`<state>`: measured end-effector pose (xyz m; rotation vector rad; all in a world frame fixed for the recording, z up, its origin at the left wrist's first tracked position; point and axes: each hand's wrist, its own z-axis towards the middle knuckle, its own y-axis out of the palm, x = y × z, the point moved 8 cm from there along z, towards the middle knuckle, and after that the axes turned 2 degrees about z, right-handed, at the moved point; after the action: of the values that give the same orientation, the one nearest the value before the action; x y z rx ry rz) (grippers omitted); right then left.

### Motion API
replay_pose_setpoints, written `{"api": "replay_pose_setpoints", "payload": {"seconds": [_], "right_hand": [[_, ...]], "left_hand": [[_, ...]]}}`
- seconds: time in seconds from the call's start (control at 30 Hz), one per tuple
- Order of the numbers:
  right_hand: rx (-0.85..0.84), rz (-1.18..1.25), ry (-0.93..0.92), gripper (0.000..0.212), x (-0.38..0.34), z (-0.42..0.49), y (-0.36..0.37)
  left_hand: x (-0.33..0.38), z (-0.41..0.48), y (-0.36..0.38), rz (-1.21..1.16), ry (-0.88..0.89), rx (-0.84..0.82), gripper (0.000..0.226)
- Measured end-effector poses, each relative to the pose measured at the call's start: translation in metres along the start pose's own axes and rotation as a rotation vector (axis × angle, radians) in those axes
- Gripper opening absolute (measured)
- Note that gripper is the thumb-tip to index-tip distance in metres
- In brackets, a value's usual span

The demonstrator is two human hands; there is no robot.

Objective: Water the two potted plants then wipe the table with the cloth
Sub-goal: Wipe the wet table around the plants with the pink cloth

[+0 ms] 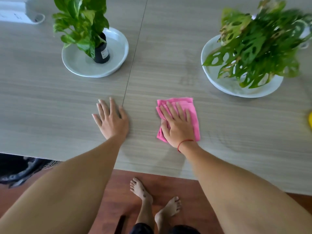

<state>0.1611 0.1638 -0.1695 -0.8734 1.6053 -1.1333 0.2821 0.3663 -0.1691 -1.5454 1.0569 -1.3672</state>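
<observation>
A folded pink cloth (194, 115) lies on the grey wood-grain table (67, 102), near its front edge. My right hand (177, 124) presses flat on the cloth with fingers spread. To the left, my left hand (112, 119) rests palm down on the bare tabletop, holding nothing. At the back left, a leafy green plant (81, 22) in a black pot (102, 53) stands on a pale saucer (116, 65). At the back right, a plant with holed leaves (256, 46) sits in a pale bowl-like saucer (219, 85); its pot is hidden by leaves.
A white power strip (16, 16) lies at the far left corner. A yellow object (309, 119) peeks in at the right edge. A thin seam (135, 53) runs across the table. Below the table edge are my bare feet (143, 193) on a reddish wooden floor.
</observation>
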Motion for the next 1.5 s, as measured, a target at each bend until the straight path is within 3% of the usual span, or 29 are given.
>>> {"api": "replay_pose_setpoints", "payload": {"seconds": [0.13, 0.23, 0.43, 0.7, 0.87, 1.17, 1.33, 1.5], "right_hand": [[0.067, 0.018, 0.272, 0.052, 0.017, 0.05, -0.009], [0.067, 0.05, 0.357, 0.053, -0.006, 0.087, -0.002], [0.022, 0.074, 0.115, 0.052, -0.075, 0.072, 0.021], [-0.01, 0.073, -0.106, 0.058, -0.04, -0.017, 0.019], [0.051, -0.005, 0.081, 0.058, 0.044, -0.051, -0.007], [0.11, 0.023, 0.422, 0.052, 0.068, -0.011, -0.017], [0.082, 0.007, 0.332, 0.052, 0.035, 0.039, -0.009], [0.057, -0.007, 0.206, 0.053, 0.022, 0.026, -0.003]], "left_hand": [[0.004, 0.001, 0.001, 0.02, -0.002, 0.047, 0.056], [0.001, 0.004, 0.005, 0.047, -0.002, 0.05, 0.056], [0.001, 0.004, 0.005, 0.038, 0.012, 0.055, 0.056], [0.027, 0.001, -0.006, -0.068, -0.074, 0.034, 0.054], [0.084, -0.032, 0.023, -0.081, 0.219, -0.057, 0.052], [0.088, -0.041, 0.034, 0.0, 0.237, 0.015, 0.054], [0.089, -0.034, 0.038, 0.004, 0.247, 0.032, 0.054], [0.089, -0.034, 0.038, -0.003, 0.269, 0.011, 0.053]]}}
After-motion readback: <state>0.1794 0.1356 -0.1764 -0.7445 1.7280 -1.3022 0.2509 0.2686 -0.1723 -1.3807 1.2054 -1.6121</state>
